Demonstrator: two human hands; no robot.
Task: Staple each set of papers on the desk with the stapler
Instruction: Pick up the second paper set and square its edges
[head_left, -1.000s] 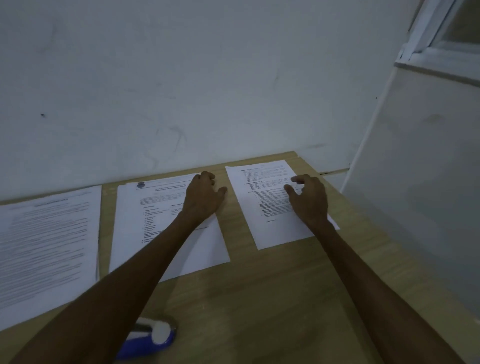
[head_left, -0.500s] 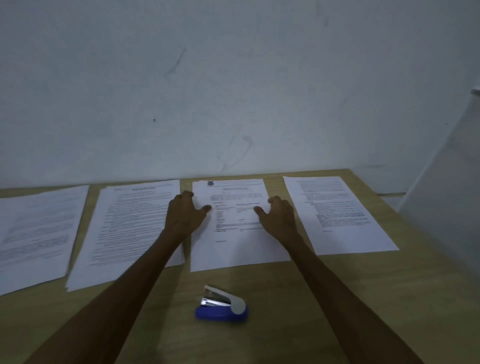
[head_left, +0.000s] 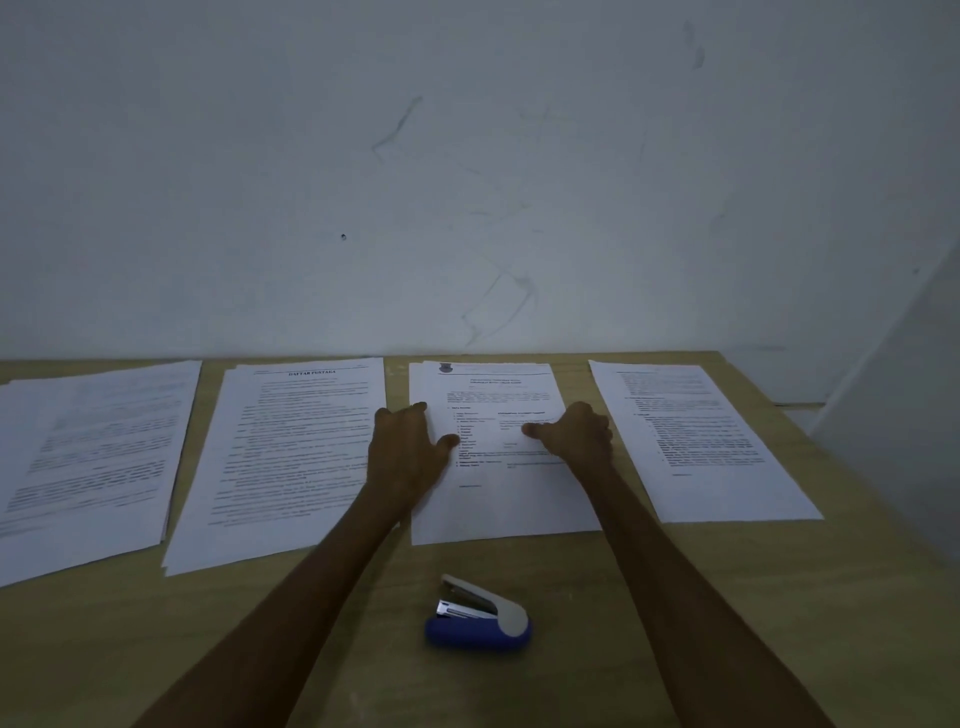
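Several sets of printed white papers lie side by side along the back of the wooden desk (head_left: 675, 623). My left hand (head_left: 408, 449) rests flat on the left edge of the third set (head_left: 498, 499). On that set's right edge lies my right hand (head_left: 579, 434), fingers spread, thumb pointing left. Neither hand holds anything. A blue and white stapler (head_left: 480, 613) sits on the desk in front of this set, between my forearms, touched by neither. The other sets are the far-left one (head_left: 88, 457), the second (head_left: 291, 457) and the far-right one (head_left: 696, 436).
A pale wall (head_left: 467, 182) rises right behind the desk's back edge. The desk's right edge runs diagonally at the right, with a white panel (head_left: 909, 415) beyond it. Bare desk surface lies in front of the papers around the stapler.
My view swung left, bringing more sets into sight. Both hands shifted: the right left the far-right set, and now both frame the third set's edges. The stapler stayed put.
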